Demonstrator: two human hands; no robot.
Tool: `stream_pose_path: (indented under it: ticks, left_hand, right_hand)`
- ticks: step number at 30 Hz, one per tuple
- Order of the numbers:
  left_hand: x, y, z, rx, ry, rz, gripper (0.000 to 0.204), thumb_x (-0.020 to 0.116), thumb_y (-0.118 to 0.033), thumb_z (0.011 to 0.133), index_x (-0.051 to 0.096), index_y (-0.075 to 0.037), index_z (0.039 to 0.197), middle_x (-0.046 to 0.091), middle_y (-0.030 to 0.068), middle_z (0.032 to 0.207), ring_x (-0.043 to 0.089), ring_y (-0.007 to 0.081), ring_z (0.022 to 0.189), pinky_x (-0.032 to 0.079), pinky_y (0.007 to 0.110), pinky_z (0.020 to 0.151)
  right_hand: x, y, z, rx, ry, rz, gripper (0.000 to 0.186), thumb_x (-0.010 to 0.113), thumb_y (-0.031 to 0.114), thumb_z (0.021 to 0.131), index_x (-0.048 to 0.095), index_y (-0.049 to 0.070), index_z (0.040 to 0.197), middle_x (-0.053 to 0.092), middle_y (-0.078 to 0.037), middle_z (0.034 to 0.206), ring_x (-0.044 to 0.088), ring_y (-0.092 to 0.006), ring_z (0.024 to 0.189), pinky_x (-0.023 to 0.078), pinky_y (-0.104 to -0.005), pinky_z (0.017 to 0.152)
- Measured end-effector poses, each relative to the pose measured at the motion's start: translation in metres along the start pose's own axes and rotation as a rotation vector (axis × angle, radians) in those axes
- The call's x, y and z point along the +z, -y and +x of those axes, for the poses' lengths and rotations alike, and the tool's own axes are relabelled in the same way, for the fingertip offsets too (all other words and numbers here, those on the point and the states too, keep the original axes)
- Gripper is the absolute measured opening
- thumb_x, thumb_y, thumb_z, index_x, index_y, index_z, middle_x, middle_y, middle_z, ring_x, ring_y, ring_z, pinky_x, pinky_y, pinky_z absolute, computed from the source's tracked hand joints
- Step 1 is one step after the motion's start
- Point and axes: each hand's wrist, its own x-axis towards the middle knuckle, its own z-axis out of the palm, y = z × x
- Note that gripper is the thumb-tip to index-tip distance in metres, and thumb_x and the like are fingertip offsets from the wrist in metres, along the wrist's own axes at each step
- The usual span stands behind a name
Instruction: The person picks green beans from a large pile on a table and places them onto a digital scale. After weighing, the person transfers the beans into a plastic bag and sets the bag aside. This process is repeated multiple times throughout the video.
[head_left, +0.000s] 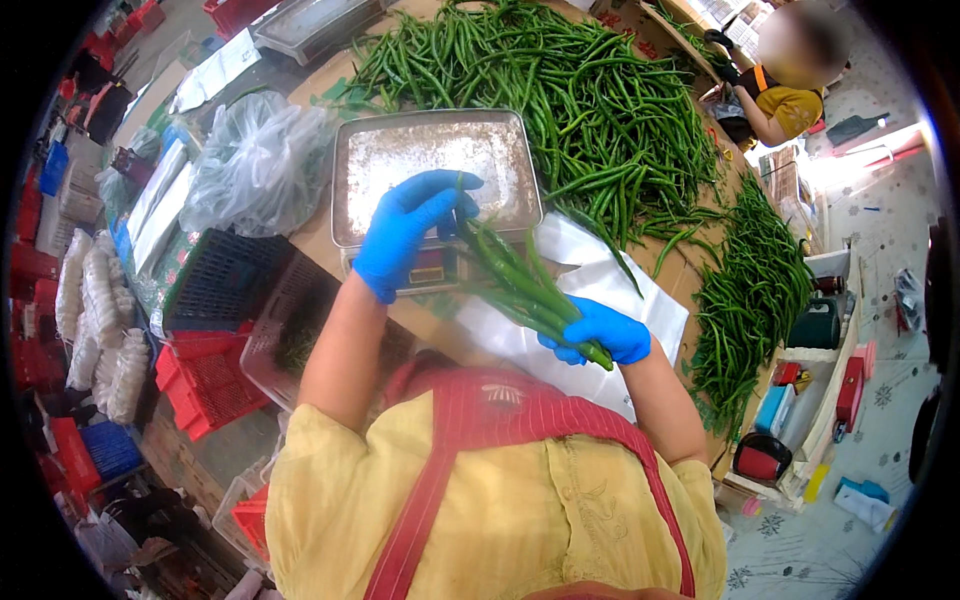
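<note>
My right hand (612,330), in a blue glove, is wrapped round the lower end of a bunch of long green chili peppers (520,285). The bunch slants up to the left, in front of my chest. At its upper end my left hand (405,230), also blue-gloved, curls its fingers round the tip of a green chili pepper (460,190). Just beyond the left hand stands a weighing scale with a worn metal pan (430,150). White plastic sheets (610,290) lie on the table under the bunch.
A big heap of green chilies (560,90) covers the far table, and another pile (750,290) lies along the right. Clear plastic bags (260,165) and crates (225,280) stand left. A box of small items (800,400) is at the right edge. Another person (785,100) works far right.
</note>
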Motion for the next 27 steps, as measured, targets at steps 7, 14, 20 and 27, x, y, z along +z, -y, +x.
stream_pose_path:
  ticks: [7,14,20,27]
  left_hand:
    - [-0.028,-0.032,-0.002,0.079,-0.139,0.076,0.033,0.053,-0.015,0.093,0.06,-0.001,0.122,0.068,0.0071,0.109,0.056,0.0085,0.078,0.045,0.023,0.071]
    - [-0.114,0.0,-0.026,0.16,-0.577,-0.151,0.037,0.059,-0.016,0.093,0.059,-0.001,0.126,0.066,0.0082,0.112,0.06,0.0102,0.087,0.047,0.024,0.076]
    - [-0.115,0.021,-0.039,0.179,-0.787,0.015,0.037,0.06,-0.011,0.092,0.058,-0.003,0.127,0.061,0.0073,0.122,0.058,0.0169,0.111,0.045,0.028,0.09]
    - [-0.102,0.05,0.005,0.374,-0.533,1.054,0.056,0.07,-0.019,0.083,0.051,-0.01,0.135,0.051,0.0161,0.134,0.043,0.037,0.128,0.032,0.046,0.108]
  right_hand:
    - [0.007,0.041,0.027,-0.085,-0.095,-0.402,0.084,0.077,0.028,0.069,0.04,0.008,0.141,0.059,-0.006,0.098,0.057,-0.0112,0.071,0.048,-0.0246,0.057]
    - [-0.001,0.115,0.11,-0.369,-0.072,-0.923,0.085,0.066,0.011,0.075,0.029,0.017,0.152,0.055,-0.011,0.134,0.057,-0.0204,0.115,0.046,-0.0358,0.097]
    - [-0.009,0.147,0.181,-0.54,-0.329,-1.927,0.084,0.063,0.004,0.071,0.037,0.027,0.147,0.059,-0.017,0.123,0.058,-0.0407,0.102,0.05,-0.0444,0.088]
    - [-0.017,0.135,0.178,-0.772,-0.289,-2.11,0.066,0.069,0.016,0.077,0.047,0.024,0.139,0.055,-0.013,0.127,0.055,-0.0361,0.111,0.041,-0.0521,0.1]
